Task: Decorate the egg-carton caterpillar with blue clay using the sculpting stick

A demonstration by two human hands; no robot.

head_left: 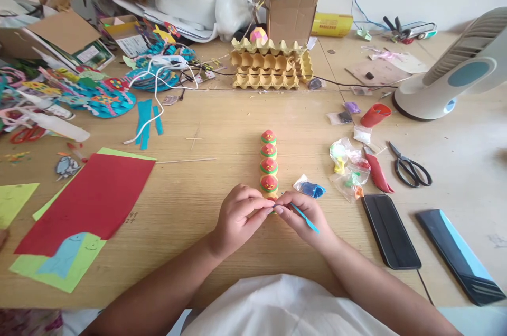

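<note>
My left hand (243, 214) and my right hand (304, 213) meet at the fingertips in front of my chest. Both are closed in a pinch on a tiny dark blue bit of clay (274, 205), mostly hidden by the fingers. A light blue plastic modelling tool (304, 218) is also tucked in my right hand, sticking out toward the lower right. Just beyond the fingers runs a row of egg-carton cups with red tops, green bands and small yellow faces (269, 167). The nearest cup is partly covered by my hands. A packet of blue clay (310, 187) lies beside my right hand.
Scissors (412, 164), clay packets (350, 167), a black phone (391, 231) and a fan (447, 72) are on the right. Red paper (95, 198) lies on the left. Egg cartons (271, 66) stand at the back. Another person's hand (3, 237) shows at the left edge.
</note>
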